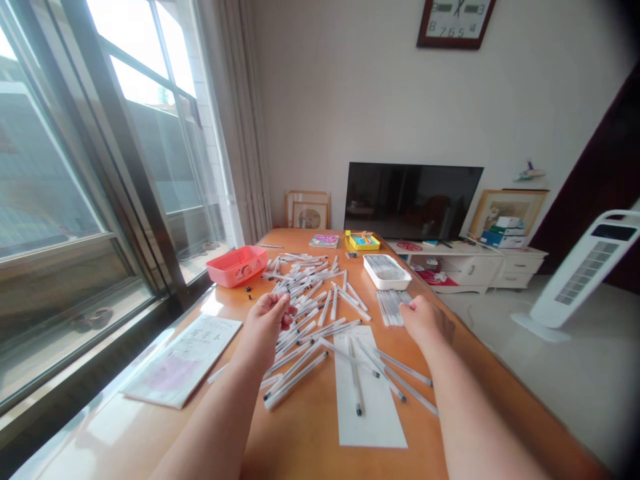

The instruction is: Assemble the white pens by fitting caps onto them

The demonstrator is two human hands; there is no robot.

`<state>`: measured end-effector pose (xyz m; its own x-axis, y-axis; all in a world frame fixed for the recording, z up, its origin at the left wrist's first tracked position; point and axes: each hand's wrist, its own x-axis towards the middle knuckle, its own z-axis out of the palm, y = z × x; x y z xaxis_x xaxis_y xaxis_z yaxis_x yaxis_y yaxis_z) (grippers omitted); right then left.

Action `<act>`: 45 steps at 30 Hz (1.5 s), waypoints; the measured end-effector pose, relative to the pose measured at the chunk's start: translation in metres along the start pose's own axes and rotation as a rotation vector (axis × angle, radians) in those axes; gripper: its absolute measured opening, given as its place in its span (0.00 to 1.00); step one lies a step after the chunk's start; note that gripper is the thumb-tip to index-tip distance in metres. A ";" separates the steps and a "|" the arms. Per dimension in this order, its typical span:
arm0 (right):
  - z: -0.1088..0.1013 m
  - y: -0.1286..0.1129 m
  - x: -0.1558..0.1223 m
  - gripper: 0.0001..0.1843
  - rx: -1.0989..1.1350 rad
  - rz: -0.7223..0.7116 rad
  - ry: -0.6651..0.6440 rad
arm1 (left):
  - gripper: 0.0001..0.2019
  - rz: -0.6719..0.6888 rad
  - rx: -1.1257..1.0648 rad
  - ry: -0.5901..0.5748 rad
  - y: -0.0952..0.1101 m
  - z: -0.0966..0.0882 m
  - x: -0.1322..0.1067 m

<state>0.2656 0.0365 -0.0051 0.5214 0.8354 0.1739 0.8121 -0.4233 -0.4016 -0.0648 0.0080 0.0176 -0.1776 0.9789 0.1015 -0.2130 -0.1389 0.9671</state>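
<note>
My left hand (273, 317) is raised over the left side of the scattered pens (305, 287), thumb and fingertips pinched together. Anything between them is too small to make out. The loose pens have whitish, clear barrels, many with black ends. My right hand (423, 320) is closed at the right edge of a neat row of clear pen barrels (391, 308); its fingers hide whether it grips one. Just beyond that row stands a white tray (406, 283) with more barrels inside. Several pens lie across a white paper sheet (373, 420) between my forearms.
A red plastic basket (235, 270) stands at the table's left edge, with small black pieces (249, 289) beside it. A notebook (183, 360) lies left of my left arm. Farther back are a colourful booklet (324, 241) and a yellow box (364, 245). A tower fan (580, 283) stands right.
</note>
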 end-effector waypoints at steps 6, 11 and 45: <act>-0.016 -0.014 -0.020 0.16 0.100 -0.157 0.181 | 0.19 0.057 -0.075 0.165 0.008 -0.024 0.013; -0.020 -0.031 -0.039 0.15 0.194 -0.282 0.227 | 0.19 0.089 -0.035 0.257 0.010 -0.038 0.020; 0.004 -0.041 -0.053 0.08 0.327 -0.447 -0.148 | 0.10 0.177 1.272 -0.309 -0.012 -0.026 0.006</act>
<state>0.2032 0.0113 -0.0015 0.0842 0.9585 0.2725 0.8099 0.0934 -0.5791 -0.0879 0.0117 0.0005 0.1517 0.9794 0.1333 0.8655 -0.1968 0.4606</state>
